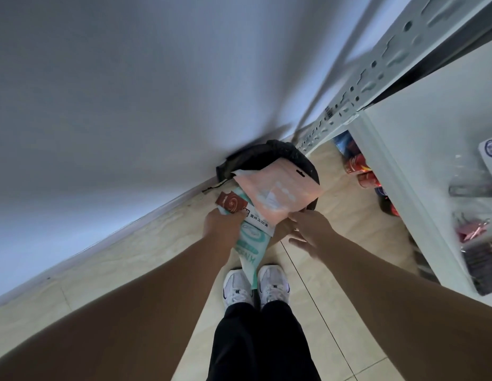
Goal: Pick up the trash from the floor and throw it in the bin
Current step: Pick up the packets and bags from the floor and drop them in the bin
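A bin lined with a black bag stands against the wall, just ahead of my feet. My left hand grips a bundle of trash: a long teal and white wrapper that hangs down to my shoes, and a small brown packet at its top. A pink flat pouch lies over the bin's opening and covers most of it. My right hand is beside the pouch's lower corner, fingers spread, touching or nearly touching it.
A white wall runs along the left. On the right stands a grey metal shelf frame with a white shelf board, red cans beneath it and small items on top. My white shoes stand on beige floor tiles.
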{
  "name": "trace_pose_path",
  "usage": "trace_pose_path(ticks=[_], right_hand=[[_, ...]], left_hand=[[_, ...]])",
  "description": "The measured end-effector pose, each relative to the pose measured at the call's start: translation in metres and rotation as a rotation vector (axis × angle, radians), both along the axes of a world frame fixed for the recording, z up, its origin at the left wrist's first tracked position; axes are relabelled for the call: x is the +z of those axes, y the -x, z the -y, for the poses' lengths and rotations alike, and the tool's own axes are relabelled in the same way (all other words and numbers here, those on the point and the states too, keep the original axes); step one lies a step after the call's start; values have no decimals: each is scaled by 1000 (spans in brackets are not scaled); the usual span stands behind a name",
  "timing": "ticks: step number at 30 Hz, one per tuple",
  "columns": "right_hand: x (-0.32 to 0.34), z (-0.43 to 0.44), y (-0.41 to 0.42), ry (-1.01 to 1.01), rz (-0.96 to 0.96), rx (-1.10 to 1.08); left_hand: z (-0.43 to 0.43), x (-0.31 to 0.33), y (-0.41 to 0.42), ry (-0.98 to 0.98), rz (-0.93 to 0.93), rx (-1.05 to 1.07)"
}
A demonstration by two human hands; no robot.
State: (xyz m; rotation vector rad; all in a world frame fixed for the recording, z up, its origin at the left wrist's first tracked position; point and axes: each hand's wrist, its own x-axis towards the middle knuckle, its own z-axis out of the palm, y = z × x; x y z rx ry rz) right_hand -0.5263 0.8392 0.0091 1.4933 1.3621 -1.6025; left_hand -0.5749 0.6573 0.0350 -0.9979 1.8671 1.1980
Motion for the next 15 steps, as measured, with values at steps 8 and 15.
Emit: trace_pose_path(ticks=[8, 15], right_hand=[[-10, 9, 5, -617, -103, 253], [-25, 18, 5, -483, -382, 582]], left_hand=[[-27, -37, 23, 2, -7, -119], [-51, -66, 39, -68, 41, -60]])
